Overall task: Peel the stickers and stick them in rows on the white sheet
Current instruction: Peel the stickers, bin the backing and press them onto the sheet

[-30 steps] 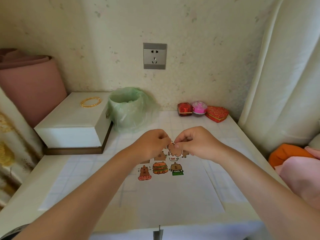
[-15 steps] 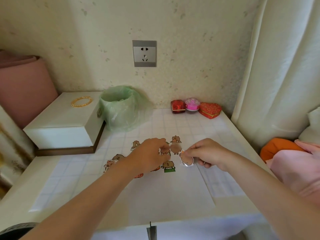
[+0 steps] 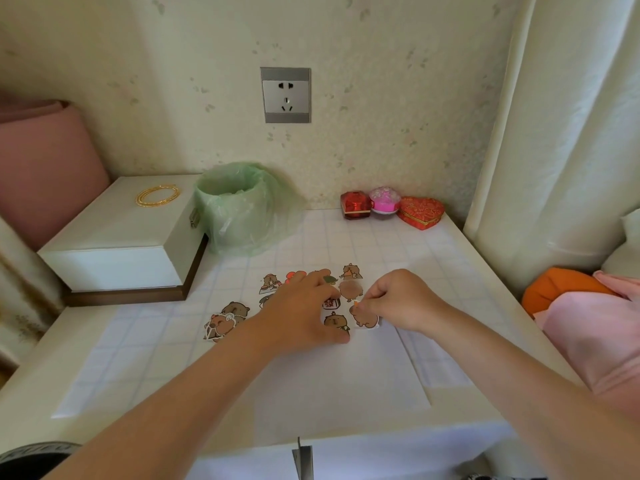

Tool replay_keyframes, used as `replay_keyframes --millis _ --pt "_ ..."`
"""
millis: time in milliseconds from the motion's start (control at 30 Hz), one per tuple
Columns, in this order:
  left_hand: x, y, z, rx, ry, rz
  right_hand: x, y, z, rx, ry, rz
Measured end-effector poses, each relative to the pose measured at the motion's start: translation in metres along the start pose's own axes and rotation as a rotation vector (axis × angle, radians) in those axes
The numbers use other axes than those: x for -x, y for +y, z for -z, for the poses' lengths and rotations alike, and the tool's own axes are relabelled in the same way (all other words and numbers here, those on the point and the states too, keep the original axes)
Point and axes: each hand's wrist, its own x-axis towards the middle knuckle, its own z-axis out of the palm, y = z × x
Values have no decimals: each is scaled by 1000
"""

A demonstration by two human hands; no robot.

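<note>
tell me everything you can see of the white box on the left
The white box is a shut rectangular case with smooth-looking sides, on a dark brown base. A small metal latch shows on its right side. It sits flat at the back left of the table. Gold bangles lie on its lid, and the green bag touches its right side.
</note>
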Motion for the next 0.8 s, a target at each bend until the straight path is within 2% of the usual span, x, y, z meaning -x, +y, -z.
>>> replay_keyframes --millis 800 --pt "0 -4 -4 -57 18 -81 3 -10 -4 296 65 78"
